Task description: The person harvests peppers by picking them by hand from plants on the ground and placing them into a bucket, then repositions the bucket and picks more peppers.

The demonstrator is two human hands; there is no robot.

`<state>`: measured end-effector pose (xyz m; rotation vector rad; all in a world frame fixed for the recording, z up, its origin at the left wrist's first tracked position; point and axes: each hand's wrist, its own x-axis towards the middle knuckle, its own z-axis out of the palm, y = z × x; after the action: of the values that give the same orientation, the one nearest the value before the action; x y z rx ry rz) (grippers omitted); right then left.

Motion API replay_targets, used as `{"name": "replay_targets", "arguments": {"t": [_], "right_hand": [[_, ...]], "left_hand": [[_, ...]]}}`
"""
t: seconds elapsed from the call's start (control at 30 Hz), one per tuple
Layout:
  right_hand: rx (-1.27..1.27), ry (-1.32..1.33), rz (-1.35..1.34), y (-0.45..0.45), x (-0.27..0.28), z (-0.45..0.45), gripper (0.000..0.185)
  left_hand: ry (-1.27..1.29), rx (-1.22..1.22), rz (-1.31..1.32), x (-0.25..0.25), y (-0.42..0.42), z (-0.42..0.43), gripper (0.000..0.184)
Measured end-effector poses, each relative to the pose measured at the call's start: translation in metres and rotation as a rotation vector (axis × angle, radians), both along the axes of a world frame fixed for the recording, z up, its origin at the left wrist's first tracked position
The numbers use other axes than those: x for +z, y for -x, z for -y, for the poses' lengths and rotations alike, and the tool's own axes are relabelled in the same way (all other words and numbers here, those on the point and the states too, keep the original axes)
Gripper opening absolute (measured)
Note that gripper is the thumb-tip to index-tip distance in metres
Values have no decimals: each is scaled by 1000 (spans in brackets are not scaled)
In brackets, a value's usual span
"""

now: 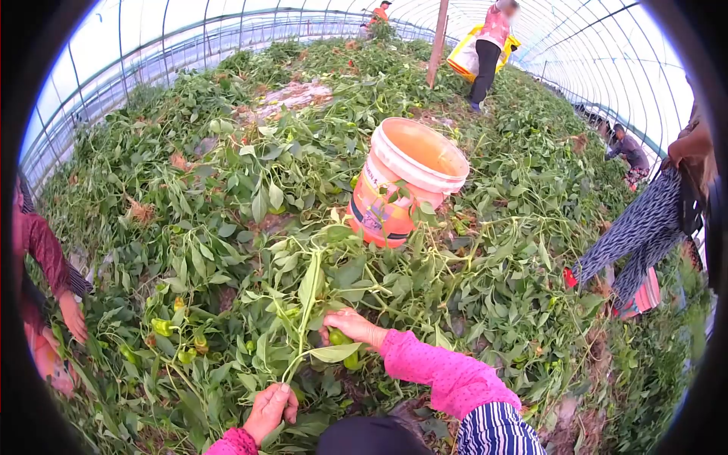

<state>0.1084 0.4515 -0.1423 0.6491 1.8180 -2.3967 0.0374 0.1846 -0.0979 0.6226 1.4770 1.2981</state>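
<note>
My left hand (271,410), low in the centre, is closed with thumb and fingers round the stem of a leafy pepper plant (309,292). The stem rises upward from that hand. My right hand (353,327) is up and to the right of it, its fingers curled round a green pepper (339,337). Another green pepper (352,360) hangs just below that hand. A leaf lies partly across the held pepper. Beyond my hands an orange-pink bucket (388,199) stands tilted among the plants, its inside looking orange.
More green peppers (162,327) hang in the foliage at left. A co-worker's hand (73,318) reaches in at the left edge. Patterned trousers of another person (637,227) show at right. Farther off are a wooden post (437,45) and a person with a yellow-white sack (464,57).
</note>
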Motion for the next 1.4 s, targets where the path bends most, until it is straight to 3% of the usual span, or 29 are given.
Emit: {"name": "replay_targets", "arguments": {"t": [0.13,0.2,0.27,0.33,0.4,0.47,0.6,0.67,0.73,0.8,0.87,0.93,1.0,1.03,1.13,1.17,1.23,1.3,1.4], "right_hand": [[-102,178,-38,15,-19,11,19],[-252,663,61,19,-17,14,20],[-284,740,59,18,-3,7,19],[-306,1025,-299,7,-3,-26,19],[-535,947,-403,-6,2,-67,20],[-617,748,-316,-21,10,-82,19],[-610,531,-203,-42,17,-62,18],[-599,453,-243,-46,28,-45,18],[-466,248,-314,-50,53,-21,19],[-378,171,-369,-47,78,7,20],[-301,138,-421,-40,97,37,20],[-220,242,-508,-30,98,66,21],[-149,98,-502,-20,96,82,23],[-148,-62,-483,-18,96,82,23],[-85,-552,-471,-15,81,67,22],[-13,-528,-409,-18,72,61,21],[-26,-220,-276,-33,65,54,22],[-226,-312,-233,-42,81,33,21],[-723,-370,-336,-39,126,-32,19]], "left_hand": [[14,119,16,1,-2,2,45],[-18,191,97,-5,2,5,45],[-41,208,98,-1,11,11,45],[-107,278,105,8,15,22,46],[-88,303,66,18,20,31,46],[-74,282,50,12,19,27,45],[40,42,-13,0,13,10,37],[163,-117,-243,0,1,-2,42],[96,-307,-870,-16,-3,-3,45],[229,-379,-836,17,-11,-18,52],[0,-171,-404,27,-19,-28,59],[-96,-138,-352,29,-23,-35,53],[-142,-107,88,35,-24,-39,38],[-85,-120,171,31,-21,-35,30],[24,-153,46,28,-15,-21,29],[72,-199,45,21,-9,-15,35],[26,-128,108,9,-9,-4,39],[-43,-139,145,-1,0,6,50],[53,-29,53,-13,19,28,32]]}}
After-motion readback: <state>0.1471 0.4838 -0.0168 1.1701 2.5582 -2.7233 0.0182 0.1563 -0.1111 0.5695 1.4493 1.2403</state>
